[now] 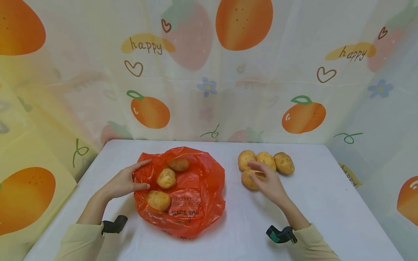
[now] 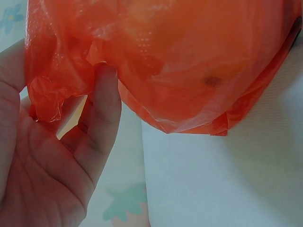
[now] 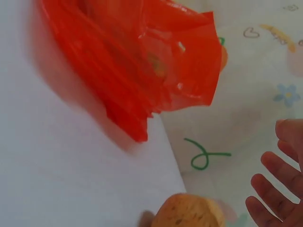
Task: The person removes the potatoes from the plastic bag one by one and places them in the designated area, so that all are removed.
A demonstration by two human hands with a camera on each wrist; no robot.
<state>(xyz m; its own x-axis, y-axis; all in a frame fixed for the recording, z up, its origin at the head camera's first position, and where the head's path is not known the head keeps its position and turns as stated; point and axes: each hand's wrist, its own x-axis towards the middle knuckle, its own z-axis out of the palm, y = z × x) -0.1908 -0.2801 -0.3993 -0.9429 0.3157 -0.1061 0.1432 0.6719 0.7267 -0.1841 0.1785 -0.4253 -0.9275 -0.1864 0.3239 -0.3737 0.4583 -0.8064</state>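
A red plastic bag point(image 1: 209, 188) lies with its mouth spread wide on the table. My left hand point(image 1: 122, 183) grips its left edge, with crumpled film between thumb and fingers point(image 2: 105, 104). Inside show three potatoes: a brownish one point(image 1: 178, 165) at the back, a pale one point(image 1: 167, 178) in the middle and another point(image 1: 158, 201) at the front. Right of the bag, several more potatoes point(image 1: 284, 163) sit in a cluster. Over the nearest of these potatoes point(image 1: 249, 180) hovers my right hand point(image 1: 271, 185), fingers spread and holding nothing; it partly hides that potato in the head view.
A white cloth covers the table point(image 1: 326, 217). Behind it hangs a curtain point(image 1: 228, 105) printed with fruit, hearts and words, which also runs along both sides. A small dark camera point(image 1: 114, 224) is strapped to the left wrist and another camera point(image 1: 281, 234) to the right.
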